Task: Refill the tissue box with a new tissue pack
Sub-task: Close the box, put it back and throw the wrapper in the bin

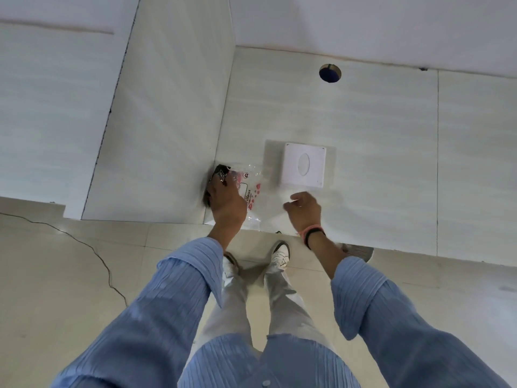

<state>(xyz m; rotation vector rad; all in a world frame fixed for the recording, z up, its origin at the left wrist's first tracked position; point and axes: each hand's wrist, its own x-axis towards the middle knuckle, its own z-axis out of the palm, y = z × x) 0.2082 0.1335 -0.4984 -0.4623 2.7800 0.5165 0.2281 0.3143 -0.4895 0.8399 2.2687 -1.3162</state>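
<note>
The left hand (226, 203) grips a clear plastic tissue wrapper (250, 191), fingers closed on its upper end. Red hearts and a line of print show on the film just right of those fingers, the writing too small to read. The right hand (303, 210) hangs loosely curled, holding nothing. The white tissue box (303, 165) sits on the wall just above the right fingertips.

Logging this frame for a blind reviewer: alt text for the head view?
A person facing a tiled wall holds a clear printed tissue wrapper in the left hand, the right hand half-closed beside it. A white wall-mounted tissue box with an oval slot sits just above the right hand.
</note>
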